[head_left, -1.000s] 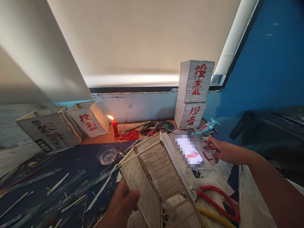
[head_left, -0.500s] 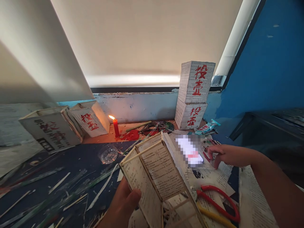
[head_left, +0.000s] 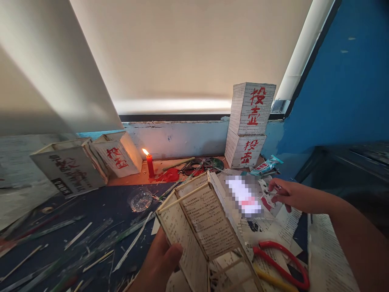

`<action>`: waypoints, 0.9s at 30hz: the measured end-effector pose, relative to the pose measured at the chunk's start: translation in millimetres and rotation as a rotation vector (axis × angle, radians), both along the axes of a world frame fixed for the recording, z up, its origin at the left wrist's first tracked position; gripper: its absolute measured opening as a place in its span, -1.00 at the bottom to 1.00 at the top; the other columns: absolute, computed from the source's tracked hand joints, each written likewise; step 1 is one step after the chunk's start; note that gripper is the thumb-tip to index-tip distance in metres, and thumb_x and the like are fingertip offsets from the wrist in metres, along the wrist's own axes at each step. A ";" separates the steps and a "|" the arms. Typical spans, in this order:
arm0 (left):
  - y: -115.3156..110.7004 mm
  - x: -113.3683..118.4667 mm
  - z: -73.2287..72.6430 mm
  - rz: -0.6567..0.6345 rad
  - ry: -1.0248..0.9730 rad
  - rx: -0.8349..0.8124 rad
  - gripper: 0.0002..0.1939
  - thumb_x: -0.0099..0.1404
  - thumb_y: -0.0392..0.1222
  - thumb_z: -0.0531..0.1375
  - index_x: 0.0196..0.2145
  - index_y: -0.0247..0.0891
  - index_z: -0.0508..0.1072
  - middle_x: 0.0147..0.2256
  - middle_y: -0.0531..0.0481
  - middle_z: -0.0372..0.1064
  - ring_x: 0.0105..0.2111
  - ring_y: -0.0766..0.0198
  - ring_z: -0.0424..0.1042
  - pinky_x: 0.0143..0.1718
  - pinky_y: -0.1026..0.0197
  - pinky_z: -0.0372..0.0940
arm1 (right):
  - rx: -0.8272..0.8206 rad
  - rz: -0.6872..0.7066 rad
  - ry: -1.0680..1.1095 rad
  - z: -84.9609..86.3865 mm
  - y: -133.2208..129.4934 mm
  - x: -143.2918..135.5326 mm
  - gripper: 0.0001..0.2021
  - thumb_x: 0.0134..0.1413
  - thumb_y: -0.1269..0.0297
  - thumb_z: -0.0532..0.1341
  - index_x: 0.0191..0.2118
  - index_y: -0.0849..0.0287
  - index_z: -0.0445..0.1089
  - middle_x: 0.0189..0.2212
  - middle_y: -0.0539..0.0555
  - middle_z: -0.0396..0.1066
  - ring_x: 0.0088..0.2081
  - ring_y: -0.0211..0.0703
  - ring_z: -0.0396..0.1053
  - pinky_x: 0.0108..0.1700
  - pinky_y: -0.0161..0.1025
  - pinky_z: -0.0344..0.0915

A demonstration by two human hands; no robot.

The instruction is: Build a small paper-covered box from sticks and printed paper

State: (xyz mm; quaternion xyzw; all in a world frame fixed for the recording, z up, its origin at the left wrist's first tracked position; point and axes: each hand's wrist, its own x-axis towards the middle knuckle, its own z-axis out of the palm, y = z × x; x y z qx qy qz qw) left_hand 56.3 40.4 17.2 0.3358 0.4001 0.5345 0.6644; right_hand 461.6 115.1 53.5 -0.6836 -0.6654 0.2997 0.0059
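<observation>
Fingertips of the right hand (head_left: 281, 196) have drawn up and inward since half a second ago, when they pointed down at the papers; the held box has barely shifted. Far left stands a grey-white paper box with dark print (head_left: 68, 170), beside a smaller white box with red brushed characters (head_left: 117, 158). Next comes a lit red candle (head_left: 150, 167), with a round clear plastic dish (head_left: 141, 200) nearer on the dark tabletop. At the lower middle, the left hand (head_left: 162, 259) is closed around the left side of an open box of printed paper panels and thin pale sticks (head_left: 209, 227), thumb on the panel, the box tilted and raised toward the viewer. Right of it lie a pixelated bright screen (head_left: 243, 194) and a tool's red looped handle (head_left: 273, 267). The right hand's fingers are bent nearly together by a small pale packet with red marks (head_left: 266, 202); whether they pinch anything, I cannot tell. Picking up some small piece looks like the step in hand, which calls for a sure fingertip pinch while the box is held steady.
</observation>
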 end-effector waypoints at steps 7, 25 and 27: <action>-0.8 2.3 3.3 0.002 0.028 0.048 0.08 -0.09 0.39 0.47 0.30 -0.07 0.32 0.13 -0.27 0.51 0.26 -0.39 0.32 0.15 -0.21 0.40 | 0.170 -0.054 -0.193 -6.4 2.9 -13.7 -0.71 0.32 0.02 0.10 -0.10 0.11 0.39 -0.29 0.25 0.58 -0.25 0.16 0.53 -0.26 -0.09 0.25; 1.1 4.2 4.0 -0.103 -0.034 0.116 0.13 -0.05 0.39 0.47 0.37 -0.09 0.24 0.15 -0.28 0.49 0.25 -0.41 0.34 0.17 -0.24 0.38 | 0.187 0.027 -0.238 -12.1 -22.9 -23.8 -0.45 0.29 0.37 0.02 0.35 0.22 0.35 -0.15 0.39 0.62 -0.40 0.06 0.51 -0.38 -0.18 0.20; 0.3 4.4 3.2 -0.097 -0.016 0.151 0.10 0.00 0.39 0.44 0.37 -0.11 0.23 0.17 -0.29 0.48 0.26 -0.39 0.32 0.17 -0.23 0.38 | 0.174 0.030 -0.230 -16.7 -19.5 -21.1 -0.43 0.21 0.37 0.08 0.32 0.19 0.39 0.04 0.40 0.57 -0.25 0.13 0.55 -0.27 -0.14 0.28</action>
